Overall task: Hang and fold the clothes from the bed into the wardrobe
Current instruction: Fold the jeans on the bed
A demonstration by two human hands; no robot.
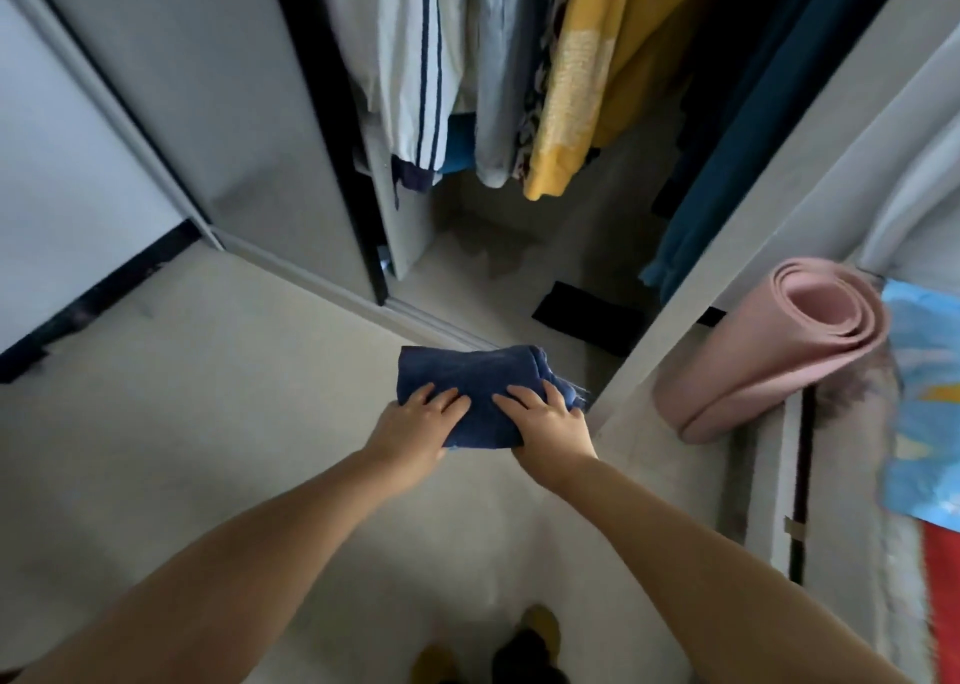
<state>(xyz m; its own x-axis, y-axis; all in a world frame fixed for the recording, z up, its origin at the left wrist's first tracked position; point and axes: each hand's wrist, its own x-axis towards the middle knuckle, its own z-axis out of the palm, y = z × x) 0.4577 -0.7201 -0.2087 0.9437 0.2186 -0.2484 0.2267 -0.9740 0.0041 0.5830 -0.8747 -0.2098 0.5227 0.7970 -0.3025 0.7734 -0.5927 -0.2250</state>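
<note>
Both hands reach out in front of the person and hold a folded blue cloth [478, 387] up in the air above the floor [182, 423]. On one side, the left hand [415, 426] grips the near left edge, with its fingers curled over the top of the cloth. On the other side, the right hand [545, 421] grips the near right edge the same way, fingers spread on top. The two hands are close to each other but do not touch. The cloth is thick and folded into a small block, with a few loose threads sticking out on its right side.

Down low, near the person's feet, some yellow and black shapes show, but they are too blurry to tell what they are.

To the right, a pink rolled mat [779, 351] leans beside the wardrobe's side wall. Next to it, at the edge, is a bright blue and red cloth [919, 423].

Just past the blue cloth is the open wardrobe [519, 268]. A flat black thing [587, 317] lies on its bottom. Its grey sliding door [208, 112] is pushed to the left. Higher up inside, clothes hang in a row: a white top with dark stripes [410, 70], a pale grey piece [498, 86], a yellow sweater [587, 86] and a long dark teal garment [727, 164].
</note>
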